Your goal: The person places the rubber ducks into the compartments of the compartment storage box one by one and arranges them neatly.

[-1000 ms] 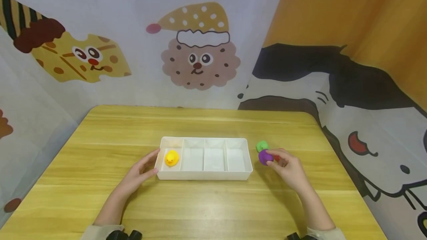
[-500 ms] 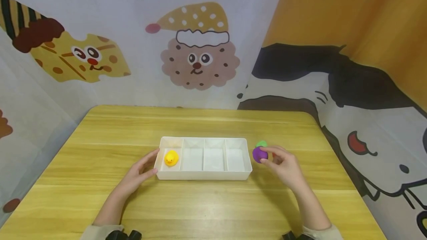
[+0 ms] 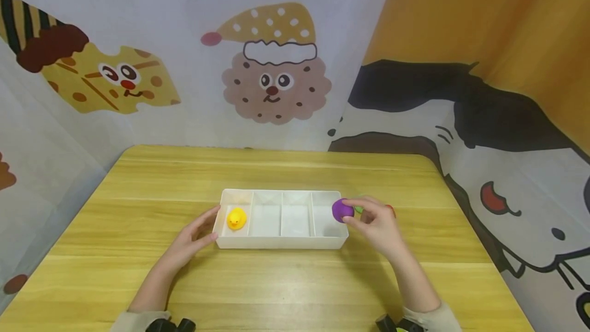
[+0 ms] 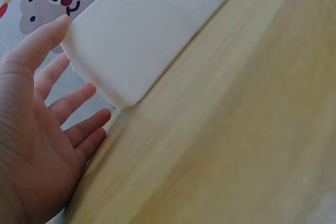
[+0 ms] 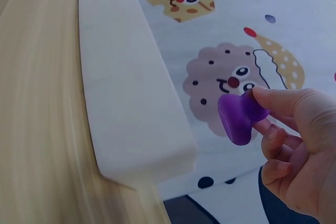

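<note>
A white tray (image 3: 282,243) with several compartments lies on the table, and a yellow rubber duck (image 3: 237,219) sits in its leftmost one. With relaxed, spread fingers my left hand (image 3: 189,242) touches the tray's left end; the left wrist view shows the thumb (image 4: 50,38) at the corner. Between thumb and fingers my right hand (image 3: 380,227) pinches a purple rubber duck (image 3: 343,210), tilted, above the right end of the tray. In the right wrist view the purple duck's flat base faces the tray, clear of its wall (image 5: 136,103).
Behind my right hand, a green toy (image 3: 358,209) and a red toy (image 3: 391,210) are mostly hidden. The wooden table (image 3: 276,286) ends at a printed curtain (image 3: 175,127) along the back and sides.
My right hand has carried the purple duck leftward, from beside the green and red toys to over the tray's right end. My left hand and the tray have stayed put.
</note>
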A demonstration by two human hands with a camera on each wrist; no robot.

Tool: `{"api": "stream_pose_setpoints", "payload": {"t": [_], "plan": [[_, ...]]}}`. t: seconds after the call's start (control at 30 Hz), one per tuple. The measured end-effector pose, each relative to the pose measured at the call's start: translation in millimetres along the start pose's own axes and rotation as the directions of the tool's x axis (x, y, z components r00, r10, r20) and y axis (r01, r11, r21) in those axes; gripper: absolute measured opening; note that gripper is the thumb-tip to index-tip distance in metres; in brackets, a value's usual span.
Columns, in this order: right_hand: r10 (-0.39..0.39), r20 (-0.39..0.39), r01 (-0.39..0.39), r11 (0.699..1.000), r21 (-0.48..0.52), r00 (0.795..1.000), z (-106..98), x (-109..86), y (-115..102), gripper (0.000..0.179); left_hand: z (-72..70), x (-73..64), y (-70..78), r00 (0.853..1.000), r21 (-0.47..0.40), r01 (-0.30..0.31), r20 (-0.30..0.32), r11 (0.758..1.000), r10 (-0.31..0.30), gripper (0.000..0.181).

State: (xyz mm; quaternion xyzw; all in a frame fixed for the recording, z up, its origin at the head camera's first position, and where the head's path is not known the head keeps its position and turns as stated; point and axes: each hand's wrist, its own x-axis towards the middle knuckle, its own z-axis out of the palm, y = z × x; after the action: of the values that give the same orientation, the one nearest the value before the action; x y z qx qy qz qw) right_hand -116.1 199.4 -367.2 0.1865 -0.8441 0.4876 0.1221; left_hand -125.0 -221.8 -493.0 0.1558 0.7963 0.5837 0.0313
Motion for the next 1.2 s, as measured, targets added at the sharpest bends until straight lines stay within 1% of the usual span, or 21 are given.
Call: {"api": "stream_pose_setpoints", "payload": {"t": [0.13, 0.27, 0.4, 0.5, 0.63, 0.77, 0.9, 1.03, 1.2], "plan": [[0.013, 0.011, -0.013, 1.000, 0.019, 1.000, 6.5, 3.1, -4.4, 0.029, -0.1, -0.1, 0.3, 1.000, -0.004, 0.012, 0.001, 1.000, -0.012, 0.058], [0.021, 0.029, -0.022, 0.999, 0.045, 0.999, 14.0, 6.9, -9.4, 0.029, -0.1, 0.3, 1.6, 1.000, -0.019, 0.007, 0.003, 1.000, -0.007, 0.058], [0.009, 0.049, -0.012, 0.998, 0.068, 0.999, 22.0, 10.7, -14.4, 0.028, 0.2, 1.0, 1.4, 1.000, -0.028, 0.000, 0.006, 1.000, 0.001, 0.059], [-0.015, 0.066, 0.010, 0.997, 0.081, 0.998, 28.6, 13.8, -16.2, 0.028, 0.1, 1.5, 0.8, 1.000, -0.025, 0.001, 0.003, 1.000, -0.001, 0.059], [-0.017, 0.090, 0.007, 0.993, 0.117, 0.996, 40.4, 18.4, -6.2, 0.029, -0.8, 2.1, 0.6, 1.000, -0.020, -0.004, -0.002, 1.000, 0.004, 0.058], [0.009, 0.103, -0.022, 0.991, 0.130, 0.995, 52.6, 22.5, 6.7, 0.030, -1.7, 2.0, 1.1, 1.000, -0.010, -0.018, 0.001, 1.000, 0.018, 0.058], [-0.001, 0.112, -0.014, 0.991, 0.132, 0.994, 62.5, 26.0, 6.3, 0.030, -2.1, 1.2, 1.3, 1.000, -0.008, -0.006, -0.003, 1.000, 0.006, 0.058], [-0.036, 0.121, 0.017, 0.988, 0.153, 0.992, 72.6, 29.9, 2.9, 0.029, -2.2, 0.3, 0.4, 1.000, 0.001, 0.007, -0.001, 1.000, -0.007, 0.058], [-0.039, 0.146, 0.014, 0.985, 0.171, 0.988, 85.5, 34.3, -1.4, 0.028, -1.1, 0.4, 0.0, 1.000, -0.009, 0.006, 0.003, 1.000, -0.006, 0.059]]}}
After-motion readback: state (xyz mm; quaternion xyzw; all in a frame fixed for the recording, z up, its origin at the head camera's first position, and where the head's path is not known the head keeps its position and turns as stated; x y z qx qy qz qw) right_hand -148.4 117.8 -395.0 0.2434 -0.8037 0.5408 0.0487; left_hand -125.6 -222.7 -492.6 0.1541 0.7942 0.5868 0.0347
